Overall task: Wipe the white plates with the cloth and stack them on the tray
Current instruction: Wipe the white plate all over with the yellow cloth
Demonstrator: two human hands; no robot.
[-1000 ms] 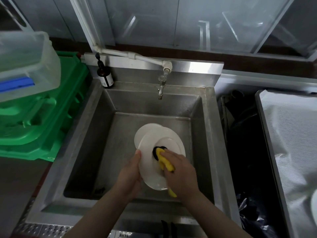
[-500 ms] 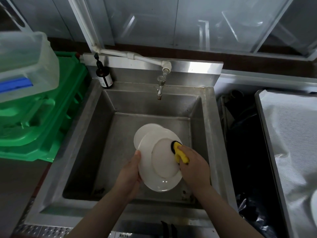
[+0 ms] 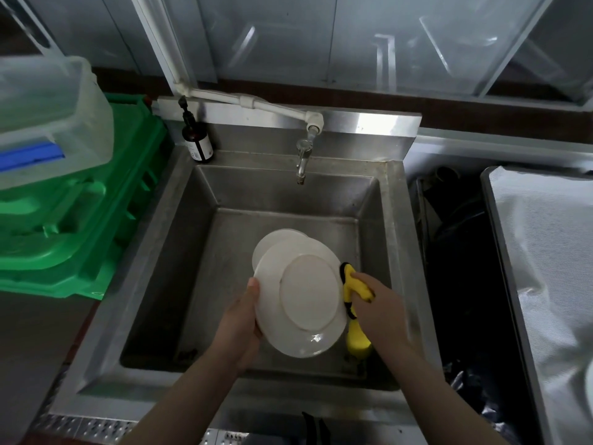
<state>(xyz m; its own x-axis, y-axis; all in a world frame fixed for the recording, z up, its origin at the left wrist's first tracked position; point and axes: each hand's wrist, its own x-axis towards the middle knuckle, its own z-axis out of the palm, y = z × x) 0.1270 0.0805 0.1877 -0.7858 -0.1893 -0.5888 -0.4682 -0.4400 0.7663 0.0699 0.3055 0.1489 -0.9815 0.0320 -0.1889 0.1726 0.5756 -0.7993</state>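
Head view, looking down into a stainless steel sink (image 3: pixel 167 268). The left hand (image 3: pixel 239 329) grips a white plate (image 3: pixel 300 300) by its left rim, thumb over the edge and fingers curled behind, holding it tilted above the basin with its underside (the raised foot ring shows) toward the camera. A second white plate (image 3: pixel 272 240) sits behind and slightly up-left of it, mostly covered; whether the hand holds it too cannot be told. The right hand (image 3: pixel 380 308) is closed around a yellow cloth (image 3: pixel 354 303) with a dark edge, pressed against the held plate's right rim, and a tail of cloth hangs below the hand. The plate lies between the two hands. A faucet (image 3: pixel 301 155) stands over the basin's back wall, a dark pump bottle (image 3: pixel 196 139) at the sink's rear left corner, and green crates (image 3: pixel 64 220) are stacked to the left.
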